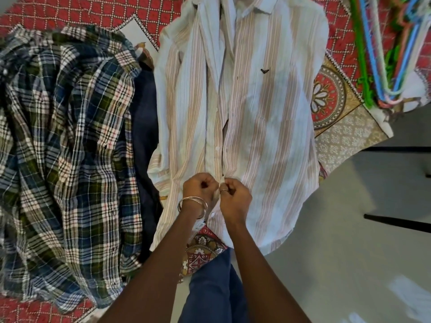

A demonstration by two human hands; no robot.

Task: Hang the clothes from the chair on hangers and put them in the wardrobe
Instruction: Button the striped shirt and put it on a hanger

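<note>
Down near the middle of the view, both hands meet at the front placket of a white shirt with pale pink and tan stripes (263, 108), which lies spread flat and face up on a bed covered by a red patterned bedspread (77, 10). The left hand (199, 187), with thin metal bangles (192, 206) at the wrist, has its fingers (205, 183) curled in on the left edge of the shirt's opening; the right hand (234, 197), wearing a ring, pinches the right edge just beside it, so the two sets of knuckles almost touch at a low button. Above the hands the placket is partly open, with white buttons showing along it, and the collar lies at the far end. To the left of the striped shirt lies a crumpled plaid shirt (65, 141) in green, navy and white, with a dark navy garment (144, 127) between the two. At the far right corner of the bed sits a bundle of plastic hangers (382, 54) in green, blue, pink and white. Grey floor (349, 264) shows at the lower right.
</note>
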